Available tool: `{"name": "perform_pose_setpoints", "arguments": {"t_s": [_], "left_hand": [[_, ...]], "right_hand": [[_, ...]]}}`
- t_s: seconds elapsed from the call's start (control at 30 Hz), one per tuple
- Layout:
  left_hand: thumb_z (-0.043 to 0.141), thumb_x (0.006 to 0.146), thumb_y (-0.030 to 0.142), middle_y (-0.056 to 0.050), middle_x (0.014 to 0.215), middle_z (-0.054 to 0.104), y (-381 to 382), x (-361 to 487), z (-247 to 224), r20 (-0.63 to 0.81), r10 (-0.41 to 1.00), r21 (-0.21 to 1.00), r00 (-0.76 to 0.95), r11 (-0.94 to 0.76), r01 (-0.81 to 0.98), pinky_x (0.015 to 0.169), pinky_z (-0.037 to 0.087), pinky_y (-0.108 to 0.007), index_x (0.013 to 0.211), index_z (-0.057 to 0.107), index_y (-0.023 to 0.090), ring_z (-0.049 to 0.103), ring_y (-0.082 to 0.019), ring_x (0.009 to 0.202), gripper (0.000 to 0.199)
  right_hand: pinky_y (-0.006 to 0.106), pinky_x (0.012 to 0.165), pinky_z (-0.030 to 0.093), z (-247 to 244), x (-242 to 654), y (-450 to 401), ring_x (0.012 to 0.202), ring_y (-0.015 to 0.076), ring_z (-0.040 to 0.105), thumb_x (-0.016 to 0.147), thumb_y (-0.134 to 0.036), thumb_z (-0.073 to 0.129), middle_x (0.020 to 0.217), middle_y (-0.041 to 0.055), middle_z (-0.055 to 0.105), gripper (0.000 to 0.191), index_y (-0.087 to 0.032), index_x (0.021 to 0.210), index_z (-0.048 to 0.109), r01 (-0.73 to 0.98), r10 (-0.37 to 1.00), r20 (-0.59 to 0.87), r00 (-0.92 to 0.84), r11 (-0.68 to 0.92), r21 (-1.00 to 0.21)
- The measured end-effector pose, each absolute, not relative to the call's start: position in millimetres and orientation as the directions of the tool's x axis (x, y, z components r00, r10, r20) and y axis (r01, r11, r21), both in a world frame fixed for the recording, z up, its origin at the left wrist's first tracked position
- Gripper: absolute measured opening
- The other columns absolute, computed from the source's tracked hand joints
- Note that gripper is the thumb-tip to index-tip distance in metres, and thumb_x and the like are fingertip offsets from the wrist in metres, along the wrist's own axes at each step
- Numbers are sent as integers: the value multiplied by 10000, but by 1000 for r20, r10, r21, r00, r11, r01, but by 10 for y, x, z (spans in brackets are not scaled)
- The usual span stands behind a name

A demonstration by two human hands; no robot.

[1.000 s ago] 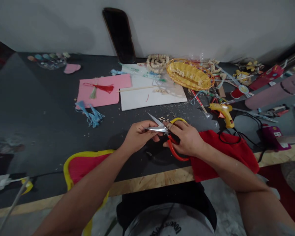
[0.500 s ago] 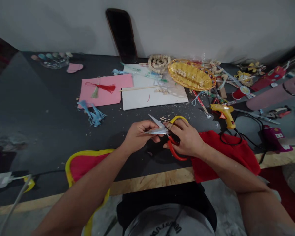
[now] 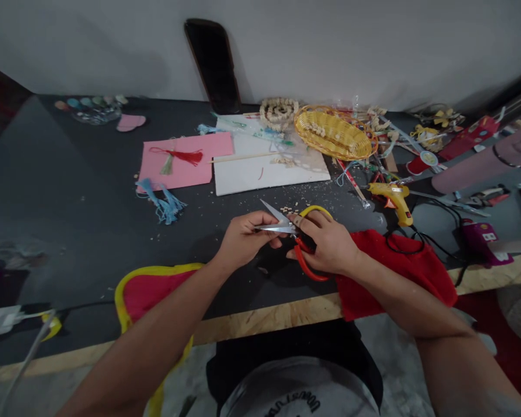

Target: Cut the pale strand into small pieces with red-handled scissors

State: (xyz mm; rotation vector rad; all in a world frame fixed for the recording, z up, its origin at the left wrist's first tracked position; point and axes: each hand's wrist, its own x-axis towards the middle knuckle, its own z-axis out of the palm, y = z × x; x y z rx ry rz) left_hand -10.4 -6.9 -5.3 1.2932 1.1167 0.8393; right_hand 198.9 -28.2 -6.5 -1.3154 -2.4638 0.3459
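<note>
A dark tabletop is edged with wood along the near side. Red cloth is laid at that edge, partly under the right forearm. A white sheet is placed farther back, with a pink sheet at its left and a yellow basket at its rear right. Scissors are held between the hands, blades parted; the handles are gripped by the right hand. Fingers of the left hand are curled at the blades; whether anything is pinched cannot be told. Small pale pieces are scattered just beyond.
</note>
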Motion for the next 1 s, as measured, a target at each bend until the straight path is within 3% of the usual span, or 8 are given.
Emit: {"name": "perform_pose_setpoints", "arguments": {"t_s": [0.17, 0.5, 0.7, 1.0], "left_hand": [[752, 678, 283, -26, 653, 720, -66, -122, -50, -189, 922, 982, 338, 177, 64, 541, 507, -210, 731, 689, 139, 645, -119, 509, 167], [765, 648, 262, -38, 662, 725, -64, -104, -58, -225, 913, 972, 341, 236, 9, 517, 521, -214, 721, 674, 138, 628, -112, 481, 170], [735, 683, 266, -25, 644, 715, -62, -93, -89, -183, 947, 983, 264, 173, 59, 520, 513, -205, 719, 688, 149, 632, -113, 498, 131], [756, 651, 256, -35, 635, 719, -68, -102, -2, -226, 916, 974, 331, 221, 54, 524, 525, -221, 695, 702, 139, 629, -116, 484, 136]], "right_hand": [[469, 907, 498, -55, 1986, -271, 1042, 303, 526, 787, -608, 623, 1096, 144, 562, 733, -182, 1366, 482, 767, 828, 148, -541, 558, -318], [426, 892, 515, -109, 2015, -283, 1011, 275, 563, 822, -539, 629, 1064, 138, 591, 673, -168, 1367, 491, 735, 811, 191, -554, 584, -345], [437, 884, 516, -114, 2003, -265, 1031, 286, 552, 824, -549, 618, 1104, 143, 585, 664, -193, 1369, 488, 766, 831, 175, -527, 554, -325], [446, 909, 499, -95, 2008, -260, 1029, 287, 532, 805, -572, 626, 1073, 140, 560, 722, -177, 1388, 466, 742, 810, 171, -561, 584, -330]]}}
